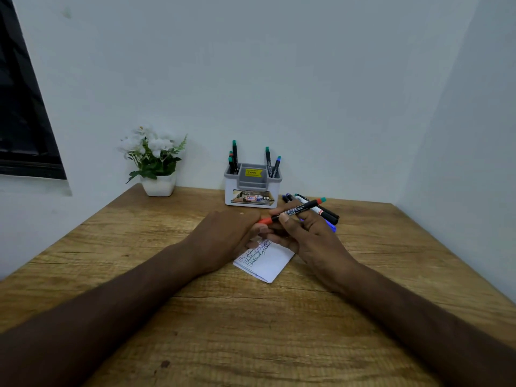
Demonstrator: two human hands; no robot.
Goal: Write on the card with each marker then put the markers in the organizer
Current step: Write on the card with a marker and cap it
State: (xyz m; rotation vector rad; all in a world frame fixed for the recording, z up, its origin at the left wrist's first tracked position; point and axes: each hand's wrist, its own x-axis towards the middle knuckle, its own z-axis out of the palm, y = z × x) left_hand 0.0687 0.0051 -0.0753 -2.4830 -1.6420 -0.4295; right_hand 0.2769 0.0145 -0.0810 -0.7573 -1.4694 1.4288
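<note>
Dim, even, cool light; soft shadows; wide-angle bending at the edges; slight softness throughout

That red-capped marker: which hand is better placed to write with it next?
Probably the right hand: it already grips the marker by its barrel above the card, while the left hand holds its red cap.

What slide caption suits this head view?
Both hands grip a red-capped marker above the written card.

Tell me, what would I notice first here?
Two hands meet mid-table: the right hand holds a black marker with a red cap, the left hand at its cap. Beneath lies a white scribbled card; behind stands a grey-and-white plastic organizer holding markers.
</note>
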